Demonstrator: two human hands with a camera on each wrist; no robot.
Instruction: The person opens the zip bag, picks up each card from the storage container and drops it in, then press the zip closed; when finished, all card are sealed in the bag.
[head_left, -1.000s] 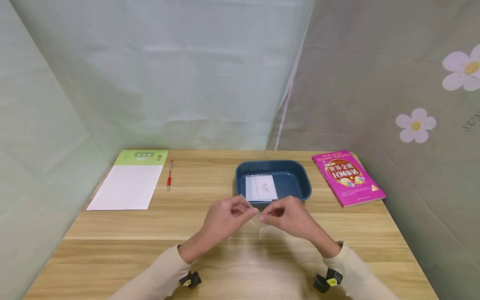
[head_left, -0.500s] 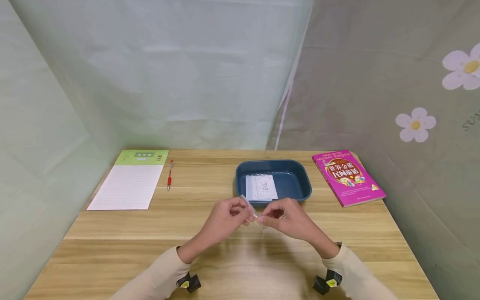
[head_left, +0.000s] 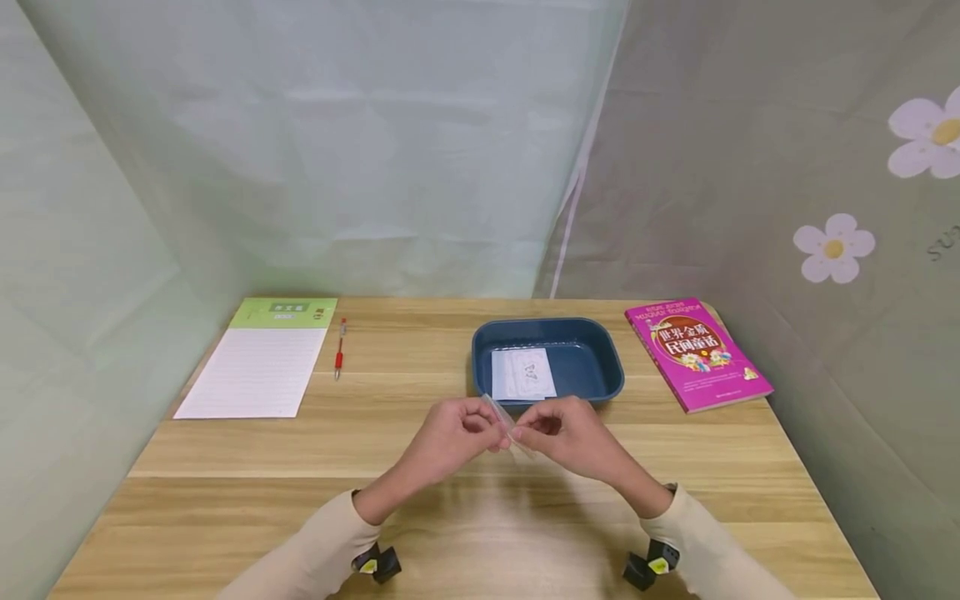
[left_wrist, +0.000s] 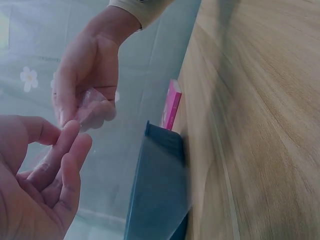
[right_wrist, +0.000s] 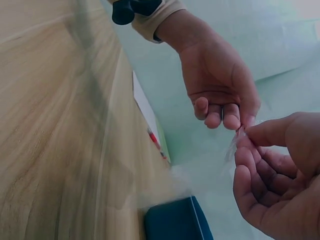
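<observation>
A small clear plastic bag (head_left: 498, 408) is held up between the two hands, just in front of the near rim of a dark blue tray (head_left: 611, 350). My left hand (head_left: 459, 432) pinches one part of its edge between thumb and fingers. Close beside it, my right hand (head_left: 576, 435) pinches the same edge, fingertips nearly meeting the left ones. In the left wrist view, crinkled film of the bag (left_wrist: 93, 98) shows against the right palm. Thin film (right_wrist: 232, 150) hangs below the fingertips in the right wrist view. White printed cards (head_left: 521, 375) lie in the tray's left half.
On the left of the wooden table (head_left: 405, 517) lies a lined writing pad (head_left: 251, 375) with a green header, a red pen (head_left: 339, 354) beside it. A pink book (head_left: 697, 354) lies right of the tray. Fabric walls (head_left: 375, 150) enclose the back and sides.
The fingers have shifted slightly along the bag's edge, and the bag has turned, so its film hangs differently below the hands. Tray, cards, pen, pad and book stay put.
</observation>
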